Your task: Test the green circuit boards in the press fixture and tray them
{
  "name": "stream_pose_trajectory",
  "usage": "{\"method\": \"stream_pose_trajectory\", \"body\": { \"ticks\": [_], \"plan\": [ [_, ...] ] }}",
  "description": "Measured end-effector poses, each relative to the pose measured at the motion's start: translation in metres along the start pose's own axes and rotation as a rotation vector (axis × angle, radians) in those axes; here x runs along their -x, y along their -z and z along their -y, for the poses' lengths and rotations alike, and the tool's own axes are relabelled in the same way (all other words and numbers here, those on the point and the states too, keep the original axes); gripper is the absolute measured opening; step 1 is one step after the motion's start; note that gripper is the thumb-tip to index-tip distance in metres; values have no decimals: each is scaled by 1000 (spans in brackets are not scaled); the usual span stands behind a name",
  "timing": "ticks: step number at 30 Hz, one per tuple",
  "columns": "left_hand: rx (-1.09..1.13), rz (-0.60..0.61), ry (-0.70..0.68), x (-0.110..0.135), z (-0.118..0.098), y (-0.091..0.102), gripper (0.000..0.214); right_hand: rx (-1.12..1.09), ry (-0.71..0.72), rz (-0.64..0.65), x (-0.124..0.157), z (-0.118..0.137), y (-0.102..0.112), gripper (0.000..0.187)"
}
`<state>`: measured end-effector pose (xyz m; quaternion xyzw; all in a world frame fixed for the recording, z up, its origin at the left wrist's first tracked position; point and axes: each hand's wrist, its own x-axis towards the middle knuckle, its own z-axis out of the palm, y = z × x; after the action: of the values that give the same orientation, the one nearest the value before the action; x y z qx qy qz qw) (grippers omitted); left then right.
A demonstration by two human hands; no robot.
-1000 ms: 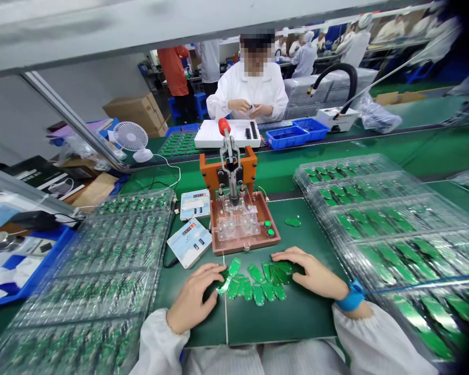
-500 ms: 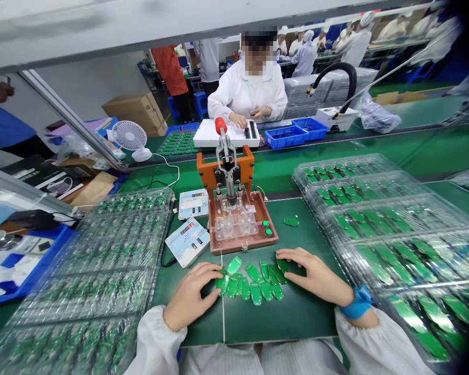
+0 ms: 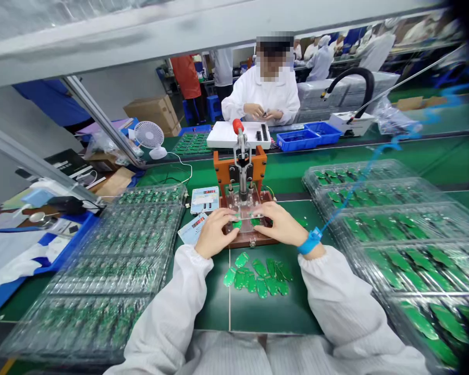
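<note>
My left hand [image 3: 214, 233] and my right hand [image 3: 282, 224] are both at the brown test fixture [image 3: 254, 239], under its orange frame [image 3: 240, 165] and red-knobbed lever [image 3: 238, 126]. The fingers of each hand are pinched on a small green circuit board at the fixture's clear nest; the left board [image 3: 237, 224] and the right board [image 3: 255, 221] show at the fingertips. A loose pile of green circuit boards [image 3: 258, 276] lies on the dark green mat [image 3: 273, 312] between my white sleeves. A blue wrist strap [image 3: 309, 240] is on my right wrist.
Clear blister trays of boards lie on the left [image 3: 133, 250] and stacked on the right [image 3: 394, 224]. Two small meters [image 3: 205, 199] sit left of the fixture. Across the bench a person in white [image 3: 271, 94] works beside blue bins [image 3: 297, 138] and a small fan [image 3: 149, 136].
Both hands left the pile of boards near me and moved forward to the fixture, each with a green board. The camera has tilted and shifted.
</note>
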<state>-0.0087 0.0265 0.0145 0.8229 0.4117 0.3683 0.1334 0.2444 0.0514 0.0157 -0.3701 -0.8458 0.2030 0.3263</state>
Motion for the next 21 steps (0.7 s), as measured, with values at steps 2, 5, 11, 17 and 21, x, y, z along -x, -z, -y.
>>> {"method": "stream_pose_trajectory", "body": {
  "ticks": [2,5,11,17,21],
  "plan": [
    [4,3,15,1,2,-3,16,0,18,3,-1,-4,-2,28],
    [9,12,32,3,2,-3,14,-5,39,1,2,-6,-4,28],
    [10,22,11,4,3,-4,10,-23,63,-39,10,-8,-10,27],
    [-39,-25,-19,19,0,-10,28,-73,57,-172,19,-2,-12,24],
    [-64,-128,-75,42,-21,-16,36,-120,-18,-443,3,0,10,21]
  ]
}}
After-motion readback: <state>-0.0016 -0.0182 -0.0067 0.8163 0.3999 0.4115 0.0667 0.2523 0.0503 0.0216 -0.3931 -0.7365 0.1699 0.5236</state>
